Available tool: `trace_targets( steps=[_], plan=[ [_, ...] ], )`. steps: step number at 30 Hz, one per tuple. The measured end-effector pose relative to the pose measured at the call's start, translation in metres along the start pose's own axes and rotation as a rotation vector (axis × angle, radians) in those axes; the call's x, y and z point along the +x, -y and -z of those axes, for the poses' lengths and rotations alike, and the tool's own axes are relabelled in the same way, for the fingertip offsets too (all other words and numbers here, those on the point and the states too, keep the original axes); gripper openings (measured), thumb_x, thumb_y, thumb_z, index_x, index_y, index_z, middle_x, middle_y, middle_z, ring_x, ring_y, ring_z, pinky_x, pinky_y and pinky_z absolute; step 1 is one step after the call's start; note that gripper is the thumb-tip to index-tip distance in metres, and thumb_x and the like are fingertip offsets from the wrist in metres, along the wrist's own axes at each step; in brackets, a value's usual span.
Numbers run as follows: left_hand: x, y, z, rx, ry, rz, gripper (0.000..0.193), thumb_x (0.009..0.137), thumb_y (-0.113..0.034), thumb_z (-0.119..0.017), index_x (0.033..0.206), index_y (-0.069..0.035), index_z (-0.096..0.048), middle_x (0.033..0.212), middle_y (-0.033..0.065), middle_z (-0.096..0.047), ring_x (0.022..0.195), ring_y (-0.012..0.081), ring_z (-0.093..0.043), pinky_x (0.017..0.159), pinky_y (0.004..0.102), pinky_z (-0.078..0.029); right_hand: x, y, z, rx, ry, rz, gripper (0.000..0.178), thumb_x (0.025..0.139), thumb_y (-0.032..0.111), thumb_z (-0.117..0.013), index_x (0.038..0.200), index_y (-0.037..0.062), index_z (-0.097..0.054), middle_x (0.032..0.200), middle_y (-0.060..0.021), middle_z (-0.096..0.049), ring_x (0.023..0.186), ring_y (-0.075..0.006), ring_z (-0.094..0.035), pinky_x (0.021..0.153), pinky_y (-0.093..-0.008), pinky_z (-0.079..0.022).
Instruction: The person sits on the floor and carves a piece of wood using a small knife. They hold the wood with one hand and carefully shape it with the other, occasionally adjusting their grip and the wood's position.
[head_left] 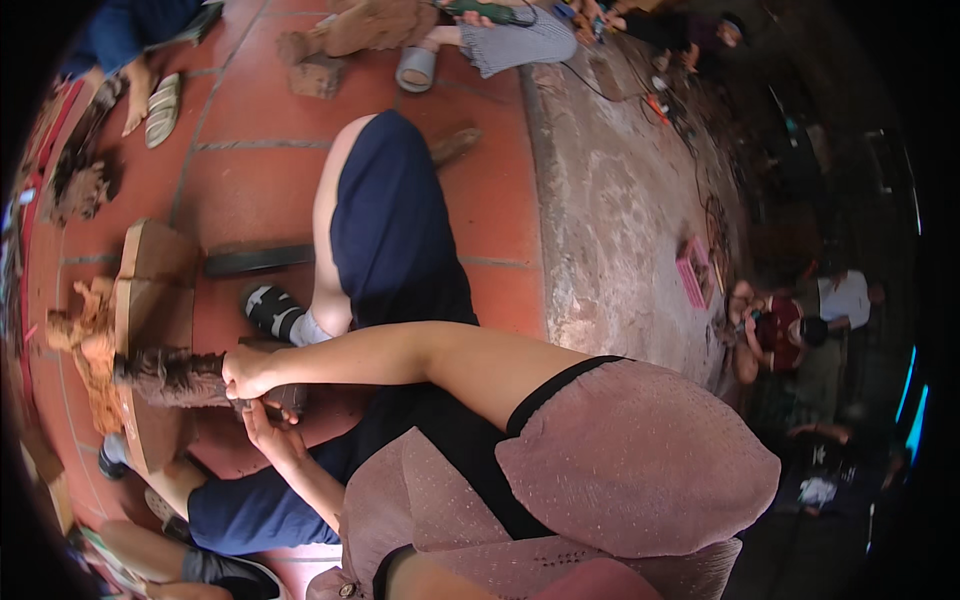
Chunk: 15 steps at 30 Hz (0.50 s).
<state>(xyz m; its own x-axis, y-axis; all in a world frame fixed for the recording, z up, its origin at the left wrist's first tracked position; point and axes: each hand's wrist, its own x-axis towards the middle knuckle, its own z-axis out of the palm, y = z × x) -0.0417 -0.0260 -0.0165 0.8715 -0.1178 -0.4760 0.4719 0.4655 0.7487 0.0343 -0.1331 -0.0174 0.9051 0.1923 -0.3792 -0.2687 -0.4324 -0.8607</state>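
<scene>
A dark brown carved wood piece (180, 378) lies across a thick light-brown wooden block (155, 310), with its near end at my hands. My right hand (246, 374) is closed in a fist against that near end. Whatever is inside the fist is too small and hidden to make out. Just below it, my left hand (268, 428) has its fingers bent around the underside of the same carving. Part of the dark wood shows past both hands, beside my socked foot in a striped slipper (272, 312).
An orange-brown carving (92, 350) stands beyond the block. A dark flat bar (258, 260) rests on the red tiles. At the top, another person's hand holds a green power tool (485, 12) by a brown wood piece (370, 28). Cables and a pink basket (694, 272) lie on concrete; people sit farther right.
</scene>
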Motion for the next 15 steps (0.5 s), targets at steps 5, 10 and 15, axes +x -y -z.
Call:
trace_targets(
  steps=[5, 10, 15],
  plan=[
    [-0.001, -0.008, 0.0, 0.014, 0.031, 0.109, 0.015, 0.095, -0.02, -0.046, 0.095, -0.006, -0.052, 0.069, 0.0038, -0.054, 0.049, 0.0109, -0.048, 0.041, 0.0229, -0.039, 0.0, 0.005, -0.001, -0.194, -0.006, -0.049, 0.02, 0.074, 0.021, -0.065, 0.076, 0.0012, -0.068, 0.072, -0.0201, -0.064, 0.069, -0.0323, -0.065, 0.064, -0.0401, -0.051],
    [0.015, 0.009, 0.014, 0.053, 0.052, 0.053, 0.016, 0.095, -0.022, -0.048, 0.092, -0.007, -0.053, 0.069, 0.0038, -0.054, 0.049, 0.0115, -0.048, 0.041, 0.0229, -0.038, 0.012, -0.003, -0.004, -0.138, -0.027, -0.093, 0.022, 0.075, 0.022, -0.064, 0.077, 0.0006, -0.067, 0.074, -0.0196, -0.065, 0.073, -0.0334, -0.065, 0.066, -0.0401, -0.052],
    [-0.007, 0.008, -0.002, 0.044, 0.146, 0.199, 0.021, 0.093, -0.027, -0.05, 0.097, -0.007, -0.053, 0.066, 0.0025, -0.052, 0.049, 0.0108, -0.045, 0.042, 0.0233, -0.037, -0.02, -0.006, 0.022, -0.301, 0.086, -0.033, 0.016, 0.071, 0.016, -0.062, 0.077, 0.0029, -0.069, 0.076, -0.0187, -0.066, 0.076, -0.032, -0.066, 0.07, -0.0405, -0.051]
  ],
)
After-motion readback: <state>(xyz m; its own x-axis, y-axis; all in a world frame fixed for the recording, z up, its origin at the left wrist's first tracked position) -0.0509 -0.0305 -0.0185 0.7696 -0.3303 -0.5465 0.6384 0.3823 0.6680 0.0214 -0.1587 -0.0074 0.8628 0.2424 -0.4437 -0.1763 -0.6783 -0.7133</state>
